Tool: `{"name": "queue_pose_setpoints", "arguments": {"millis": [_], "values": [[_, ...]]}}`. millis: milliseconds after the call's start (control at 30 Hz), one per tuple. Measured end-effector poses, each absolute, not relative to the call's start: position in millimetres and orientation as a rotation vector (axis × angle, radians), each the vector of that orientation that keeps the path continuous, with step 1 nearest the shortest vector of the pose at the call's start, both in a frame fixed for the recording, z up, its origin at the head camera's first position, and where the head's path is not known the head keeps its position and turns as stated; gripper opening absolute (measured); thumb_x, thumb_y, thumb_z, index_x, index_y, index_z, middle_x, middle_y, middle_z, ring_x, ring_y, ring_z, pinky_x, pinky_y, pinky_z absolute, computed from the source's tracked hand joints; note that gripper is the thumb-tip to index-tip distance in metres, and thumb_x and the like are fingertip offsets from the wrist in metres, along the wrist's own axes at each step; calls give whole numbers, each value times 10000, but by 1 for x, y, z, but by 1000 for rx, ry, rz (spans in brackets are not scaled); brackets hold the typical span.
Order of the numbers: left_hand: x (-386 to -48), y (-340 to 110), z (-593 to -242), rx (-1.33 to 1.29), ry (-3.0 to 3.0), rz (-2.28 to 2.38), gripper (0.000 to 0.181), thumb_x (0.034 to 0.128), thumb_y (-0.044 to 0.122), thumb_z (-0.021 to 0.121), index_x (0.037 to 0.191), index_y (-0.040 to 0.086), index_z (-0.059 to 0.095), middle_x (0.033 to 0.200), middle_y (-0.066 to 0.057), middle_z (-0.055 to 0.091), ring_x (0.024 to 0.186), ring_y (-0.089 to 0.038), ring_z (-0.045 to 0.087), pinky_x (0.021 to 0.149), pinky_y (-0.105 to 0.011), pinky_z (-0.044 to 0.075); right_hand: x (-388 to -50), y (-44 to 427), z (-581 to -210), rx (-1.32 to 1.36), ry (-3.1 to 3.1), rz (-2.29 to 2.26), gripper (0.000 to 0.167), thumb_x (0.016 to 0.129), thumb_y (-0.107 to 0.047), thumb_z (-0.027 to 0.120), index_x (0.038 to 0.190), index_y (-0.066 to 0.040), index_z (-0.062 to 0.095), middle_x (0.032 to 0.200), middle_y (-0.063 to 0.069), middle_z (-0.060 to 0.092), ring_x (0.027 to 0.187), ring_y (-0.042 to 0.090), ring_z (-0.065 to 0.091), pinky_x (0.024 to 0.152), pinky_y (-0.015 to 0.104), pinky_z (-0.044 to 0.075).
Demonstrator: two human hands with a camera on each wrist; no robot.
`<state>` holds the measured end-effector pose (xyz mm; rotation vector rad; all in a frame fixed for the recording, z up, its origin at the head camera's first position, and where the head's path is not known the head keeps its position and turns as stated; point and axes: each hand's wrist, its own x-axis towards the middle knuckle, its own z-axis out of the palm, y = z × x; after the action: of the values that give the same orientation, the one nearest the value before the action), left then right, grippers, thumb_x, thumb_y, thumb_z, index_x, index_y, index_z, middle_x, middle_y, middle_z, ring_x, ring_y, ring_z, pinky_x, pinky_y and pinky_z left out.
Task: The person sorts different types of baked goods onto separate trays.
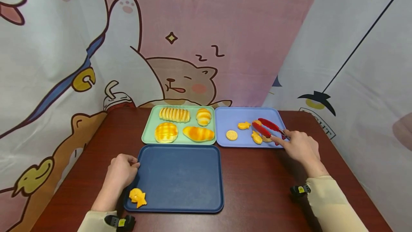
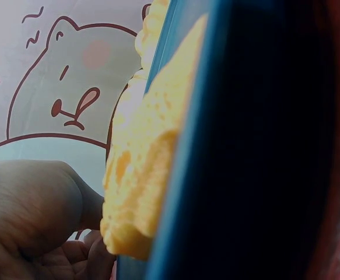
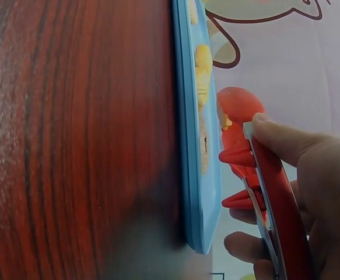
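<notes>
My right hand [image 1: 300,146] grips a pair of red tongs [image 1: 269,124], whose two red heads reach over the lavender-blue tray [image 1: 226,115]. A yellow-orange cookie [image 1: 257,121] shows between the heads; whether they pinch it I cannot tell. Around them on that tray lie a fish-shaped cookie [image 1: 244,125], another fish-shaped cookie [image 1: 256,137] and a round cracker [image 1: 231,135]. At the left rim of the dark blue tray [image 1: 183,178], my left hand [image 1: 120,169] holds the edge with thumb and curled fingers. A fish-shaped cookie [image 1: 137,197] lies in that tray's near left corner.
Behind the dark blue tray, a green tray [image 1: 178,124] bears several bread pieces, among them a long ridged loaf [image 1: 174,114] and a round bun [image 1: 166,132]. It stands side by side with the lavender-blue tray. A cartoon cloth [image 1: 244,38] hangs behind the brown table [image 1: 254,185].
</notes>
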<state>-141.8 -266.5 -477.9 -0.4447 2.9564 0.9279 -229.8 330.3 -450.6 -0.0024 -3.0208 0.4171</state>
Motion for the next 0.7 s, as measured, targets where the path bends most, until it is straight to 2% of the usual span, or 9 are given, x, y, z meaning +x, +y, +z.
{"name": "queue_pose_setpoints", "arguments": {"millis": [100,300,467,567,700], "values": [[-141,-266,-478,-440,2956,931,220,985,99,740,1125,-67,771,1062,-252,729,781,-298,665,691,-467,601,-230,331,-452,-6,-3021,415,978,889,-764,650,1436,46,608,816,86,678,683,253,516,441,327,394],[-141,-266,-478,-437,2957,930,224,986,101,739,1132,-66,769,1061,-250,728,784,-297,662,692,-465,601,-227,329,-448,-24,-3016,418,1025,887,-789,624,1452,65,580,744,81,642,684,269,518,441,327,387],[-141,-266,-478,-439,2950,933,222,988,100,736,1129,-69,768,1069,-253,727,780,-295,662,692,-461,603,-219,313,-439,17,-2974,439,1039,892,-808,593,1471,55,570,1046,241,728,762,294,567,456,332,414],[-141,-266,-477,-438,2955,930,221,989,98,735,1131,-68,769,1081,-258,727,791,-300,670,707,-474,607,-214,296,-433,82,-2942,452,1026,904,-816,565,1478,35,577,1141,268,722,814,333,620,479,363,437],[-141,-266,-476,-452,2940,938,229,994,104,732,1143,-67,765,1093,-258,724,810,-304,675,725,-482,609,-207,270,-428,194,-2880,460,979,927,-798,552,1450,28,613,1266,276,696,985,424,680,591,479,546]]}}
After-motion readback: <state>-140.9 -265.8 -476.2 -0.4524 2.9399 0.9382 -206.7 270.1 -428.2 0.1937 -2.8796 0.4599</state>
